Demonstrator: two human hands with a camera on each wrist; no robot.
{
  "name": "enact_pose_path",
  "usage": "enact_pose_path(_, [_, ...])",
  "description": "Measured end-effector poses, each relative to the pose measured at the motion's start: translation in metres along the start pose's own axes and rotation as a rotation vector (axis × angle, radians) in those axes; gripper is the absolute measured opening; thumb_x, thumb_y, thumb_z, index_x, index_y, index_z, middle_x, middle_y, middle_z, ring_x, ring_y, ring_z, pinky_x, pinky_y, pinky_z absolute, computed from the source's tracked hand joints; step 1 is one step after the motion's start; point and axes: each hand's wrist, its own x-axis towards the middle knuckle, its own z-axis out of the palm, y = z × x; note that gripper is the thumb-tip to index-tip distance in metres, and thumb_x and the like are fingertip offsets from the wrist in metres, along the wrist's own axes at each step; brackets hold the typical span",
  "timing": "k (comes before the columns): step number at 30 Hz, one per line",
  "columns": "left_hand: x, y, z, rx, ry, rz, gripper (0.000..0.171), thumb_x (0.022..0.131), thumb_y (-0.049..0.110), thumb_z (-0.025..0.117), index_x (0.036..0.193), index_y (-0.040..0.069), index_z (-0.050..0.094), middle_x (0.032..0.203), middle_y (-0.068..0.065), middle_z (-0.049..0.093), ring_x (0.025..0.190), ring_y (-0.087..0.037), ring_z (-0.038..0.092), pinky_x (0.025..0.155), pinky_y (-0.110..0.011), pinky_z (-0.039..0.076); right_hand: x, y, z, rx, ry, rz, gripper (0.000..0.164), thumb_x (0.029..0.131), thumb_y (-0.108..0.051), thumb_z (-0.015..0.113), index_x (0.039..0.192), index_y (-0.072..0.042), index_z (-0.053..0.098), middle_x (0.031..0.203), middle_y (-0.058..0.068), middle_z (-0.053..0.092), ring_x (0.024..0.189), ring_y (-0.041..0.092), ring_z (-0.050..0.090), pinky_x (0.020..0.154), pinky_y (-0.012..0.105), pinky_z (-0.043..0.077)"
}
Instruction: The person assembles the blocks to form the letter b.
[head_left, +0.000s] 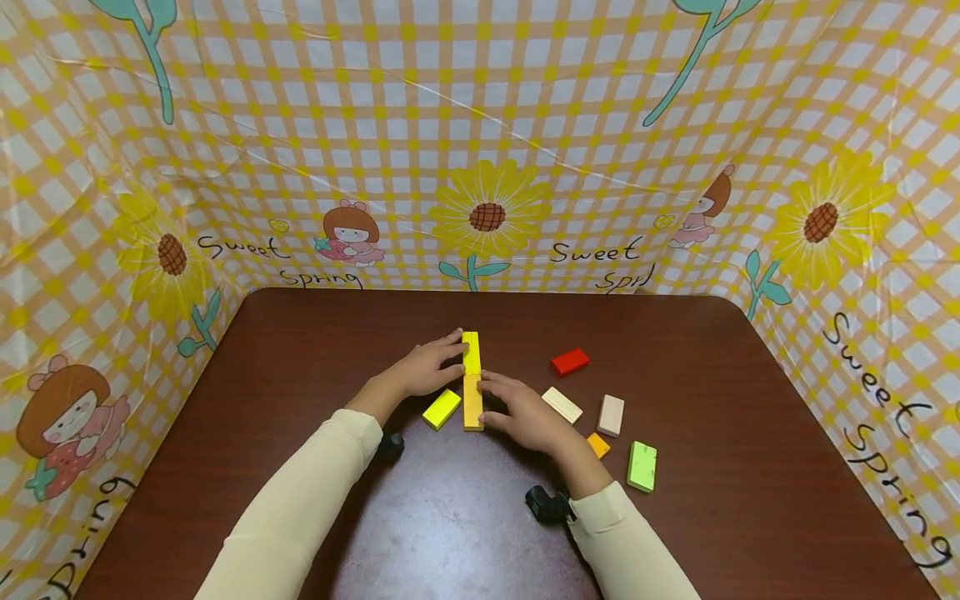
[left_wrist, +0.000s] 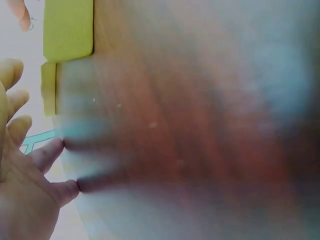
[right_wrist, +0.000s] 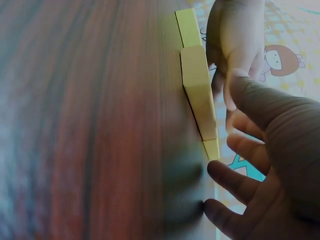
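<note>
Two blocks lie end to end in a line in the head view: a bright yellow block [head_left: 471, 352] at the far end and an orange-yellow block [head_left: 473, 402] nearer. My left hand [head_left: 431, 367] is at the left side of the line, its fingertips by the yellow block. On the opposite side, my right hand [head_left: 521, 412] has its fingers and thumb beside the orange-yellow block. Both hands have spread, mostly straight fingers; whether they touch the blocks is hard to tell. A loose yellow block [head_left: 442, 409] lies below the left hand. The right wrist view shows the orange-yellow block [right_wrist: 199, 95] between the hands.
To the right on the dark brown table [head_left: 720, 533] lie a red block [head_left: 570, 362], a cream block [head_left: 562, 405], a pale pink block [head_left: 611, 415], an orange block [head_left: 598, 445] and a light green block [head_left: 642, 466]. A checked cloth [head_left: 405, 108] surrounds the table's back and sides.
</note>
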Motion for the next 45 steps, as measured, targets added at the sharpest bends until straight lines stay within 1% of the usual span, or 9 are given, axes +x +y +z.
enact_pose_path(7, [-0.014, -0.005, 0.004, -0.059, 0.044, 0.024, 0.055, 0.103, 0.033, 0.054, 0.152, 0.012, 0.042, 0.163, -0.005, 0.023, 0.146, -0.025, 0.028, 0.116, -0.047, 0.028, -0.003, 0.003, -0.006, -0.001, 0.035, -0.005, 0.053, 0.094, -0.019, 0.071, 0.141, -0.002, 0.053, 0.152, 0.016, 0.042, 0.14, 0.033, 0.039, 0.113, 0.052, 0.031])
enact_pose_path(10, [-0.022, -0.005, 0.006, -0.051, 0.032, 0.042, 0.054, 0.102, 0.032, 0.057, 0.15, 0.011, 0.046, 0.161, -0.005, 0.029, 0.145, -0.025, 0.031, 0.115, -0.046, 0.029, -0.007, 0.005, -0.009, -0.02, 0.045, 0.009, 0.053, 0.094, -0.019, 0.071, 0.141, -0.002, 0.054, 0.152, 0.015, 0.043, 0.14, 0.033, 0.039, 0.113, 0.052, 0.031])
enact_pose_path(14, [-0.032, -0.003, 0.006, -0.02, 0.007, 0.092, 0.05, 0.101, 0.027, 0.059, 0.146, 0.009, 0.051, 0.158, -0.007, 0.036, 0.144, -0.026, 0.034, 0.114, -0.045, 0.031, -0.014, 0.008, -0.016, -0.034, 0.058, 0.034, 0.052, 0.094, -0.019, 0.07, 0.14, -0.002, 0.055, 0.151, 0.014, 0.045, 0.139, 0.033, 0.04, 0.113, 0.051, 0.032])
enact_pose_path(19, [-0.043, -0.001, 0.005, 0.003, -0.007, 0.139, 0.044, 0.099, 0.022, 0.06, 0.141, 0.008, 0.056, 0.152, -0.008, 0.044, 0.14, -0.027, 0.039, 0.112, -0.044, 0.035, -0.024, 0.014, -0.025, -0.046, 0.104, 0.045, 0.048, 0.094, -0.016, 0.069, 0.137, -0.001, 0.057, 0.148, 0.016, 0.047, 0.136, 0.034, 0.043, 0.11, 0.053, 0.035])
enact_pose_path(23, [-0.052, 0.0, 0.004, -0.005, -0.013, 0.171, 0.041, 0.099, 0.021, 0.062, 0.138, 0.008, 0.059, 0.15, -0.009, 0.046, 0.138, -0.028, 0.042, 0.11, -0.045, 0.037, -0.033, 0.02, -0.034, -0.042, 0.146, 0.061, 0.046, 0.094, -0.013, 0.069, 0.136, 0.0, 0.057, 0.146, 0.017, 0.049, 0.131, 0.036, 0.049, 0.105, 0.055, 0.04])
enact_pose_path(28, [-0.061, 0.0, 0.004, 0.0, -0.022, 0.215, 0.039, 0.099, 0.018, 0.062, 0.136, 0.006, 0.06, 0.149, -0.009, 0.048, 0.138, -0.029, 0.042, 0.11, -0.045, 0.038, -0.043, 0.029, -0.044, -0.027, 0.168, 0.084, 0.043, 0.094, -0.01, 0.068, 0.135, 0.0, 0.058, 0.144, 0.018, 0.051, 0.133, 0.04, 0.045, 0.107, 0.058, 0.037])
enact_pose_path(35, [-0.067, -0.001, 0.005, 0.014, -0.032, 0.214, 0.037, 0.099, 0.016, 0.062, 0.133, 0.004, 0.063, 0.148, -0.009, 0.049, 0.143, -0.034, 0.033, 0.114, -0.048, 0.031, -0.059, 0.038, -0.055, -0.063, 0.171, 0.107, 0.039, 0.096, -0.009, 0.065, 0.133, -0.001, 0.059, 0.138, 0.018, 0.055, 0.125, 0.039, 0.052, 0.102, 0.057, 0.042])
enact_pose_path(40, [-0.072, -0.005, 0.008, 0.027, -0.034, 0.212, 0.039, 0.099, 0.018, 0.061, 0.135, 0.005, 0.062, 0.147, -0.007, 0.05, 0.141, -0.029, 0.039, 0.111, -0.045, 0.036, -0.067, 0.044, -0.059, -0.087, 0.156, 0.107, 0.041, 0.093, -0.003, 0.065, 0.133, 0.0, 0.059, 0.135, 0.018, 0.057, 0.12, 0.038, 0.055, 0.099, 0.056, 0.045])
enact_pose_path(45, [-0.081, -0.003, 0.01, 0.016, -0.012, 0.201, 0.04, 0.096, 0.017, 0.062, 0.134, 0.004, 0.062, 0.145, -0.007, 0.05, 0.132, -0.026, 0.048, 0.102, -0.041, 0.044, -0.073, 0.05, -0.06, -0.111, 0.147, 0.094, 0.042, 0.087, 0.007, 0.061, 0.13, 0.003, 0.061, 0.132, 0.02, 0.059, 0.118, 0.038, 0.056, 0.098, 0.056, 0.045])
